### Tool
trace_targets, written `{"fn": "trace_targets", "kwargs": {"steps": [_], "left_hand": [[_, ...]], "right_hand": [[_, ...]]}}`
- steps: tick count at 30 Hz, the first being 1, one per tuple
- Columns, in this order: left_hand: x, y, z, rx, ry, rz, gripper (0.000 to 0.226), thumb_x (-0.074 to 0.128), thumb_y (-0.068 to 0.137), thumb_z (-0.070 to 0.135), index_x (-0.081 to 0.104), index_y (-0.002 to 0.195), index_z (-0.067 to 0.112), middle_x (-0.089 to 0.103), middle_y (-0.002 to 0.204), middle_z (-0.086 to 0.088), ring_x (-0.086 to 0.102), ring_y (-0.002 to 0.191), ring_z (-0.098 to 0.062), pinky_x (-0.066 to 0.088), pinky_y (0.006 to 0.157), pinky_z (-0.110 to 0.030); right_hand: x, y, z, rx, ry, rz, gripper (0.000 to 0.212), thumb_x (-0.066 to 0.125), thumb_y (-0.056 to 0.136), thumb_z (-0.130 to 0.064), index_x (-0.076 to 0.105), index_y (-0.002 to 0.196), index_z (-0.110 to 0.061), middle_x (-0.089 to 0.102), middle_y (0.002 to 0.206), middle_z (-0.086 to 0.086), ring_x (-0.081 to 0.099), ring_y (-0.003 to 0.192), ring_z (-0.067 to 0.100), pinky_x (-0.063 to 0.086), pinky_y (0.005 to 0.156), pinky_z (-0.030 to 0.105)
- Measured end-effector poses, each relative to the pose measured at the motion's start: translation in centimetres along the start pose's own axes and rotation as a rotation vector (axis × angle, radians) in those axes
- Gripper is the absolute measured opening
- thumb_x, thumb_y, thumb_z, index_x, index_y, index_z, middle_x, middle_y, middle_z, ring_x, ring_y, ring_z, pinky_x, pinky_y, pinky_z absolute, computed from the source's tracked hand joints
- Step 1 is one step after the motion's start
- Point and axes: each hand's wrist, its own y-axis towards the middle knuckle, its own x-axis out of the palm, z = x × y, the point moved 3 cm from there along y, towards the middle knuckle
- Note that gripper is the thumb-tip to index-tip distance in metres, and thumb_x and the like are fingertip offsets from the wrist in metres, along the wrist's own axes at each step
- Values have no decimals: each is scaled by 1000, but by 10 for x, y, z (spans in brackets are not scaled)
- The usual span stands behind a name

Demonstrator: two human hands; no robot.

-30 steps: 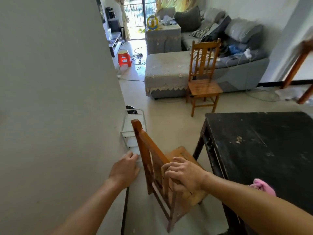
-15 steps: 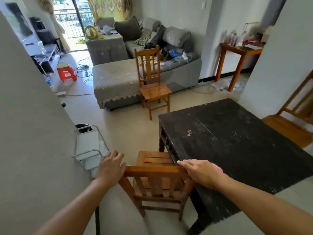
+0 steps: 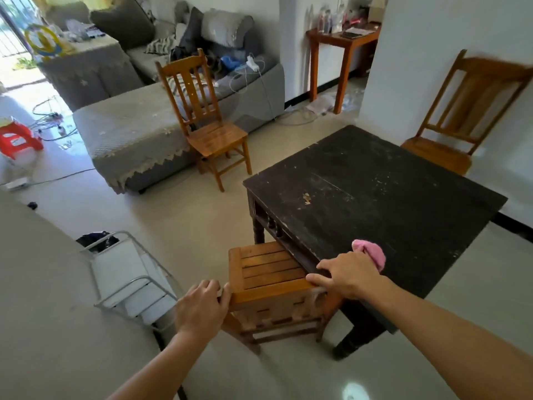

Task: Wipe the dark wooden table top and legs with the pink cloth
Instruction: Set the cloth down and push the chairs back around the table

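The dark wooden table point(image 3: 375, 192) stands at the centre right, its top scuffed and speckled. Two of its legs show, a near leg point(image 3: 350, 340) and a far leg point(image 3: 258, 230). The pink cloth point(image 3: 372, 252) lies bunched on the table's near edge, just behind my right hand. A wooden chair point(image 3: 268, 267) stands with its back toward me, its seat against the table's near corner. My left hand point(image 3: 202, 308) grips the left end of the chair's top rail. My right hand point(image 3: 350, 275) rests on the rail's right end, fingers fairly straight, not touching the cloth.
A grey wall point(image 3: 43, 284) fills the lower left, with a white metal rack point(image 3: 124, 272) leaning by it. A second wooden chair point(image 3: 207, 119) stands before the grey sofa point(image 3: 138, 131). A third chair point(image 3: 461, 111) is beyond the table at the right wall. Far left sits a red stool point(image 3: 17, 137).
The chair has turned from side-on to back toward me and moved up against the table's corner. My view swung right. Both hands stayed on the chair's back.
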Motion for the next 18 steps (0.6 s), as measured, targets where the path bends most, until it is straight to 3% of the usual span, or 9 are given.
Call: {"fn": "trace_targets", "kwargs": {"steps": [6,12,15,18], "left_hand": [[-8,10,1,23,14,-1,33,45,94,47,61,75,25,57,71,10,49,62,-7,35,56,-23],[-4,38,25,110,50,-102,39,34,96,52,62,100,24,62,95,7,57,86,-11,45,73,-26],[2,60,53,118,29,-96,41,37,95,52,63,103,21,63,98,3,59,90,-16,47,77,-32],[4,81,79,139,55,-93,43,36,95,53,63,102,21,64,97,3,60,88,-17,45,74,-32]], "right_hand": [[13,-40,-17,19,59,12,76,20,85,-82,56,129,-32,49,69,-11,53,73,6,40,71,26],[24,-68,-10,72,106,-11,75,22,84,-83,54,128,-31,63,90,-5,61,85,12,45,79,31],[28,-76,9,104,95,25,71,24,84,-83,54,125,-33,65,94,-5,62,85,14,46,75,32],[27,-80,27,119,107,35,69,29,86,-80,45,135,-34,65,104,-4,62,92,16,48,80,34]]}}
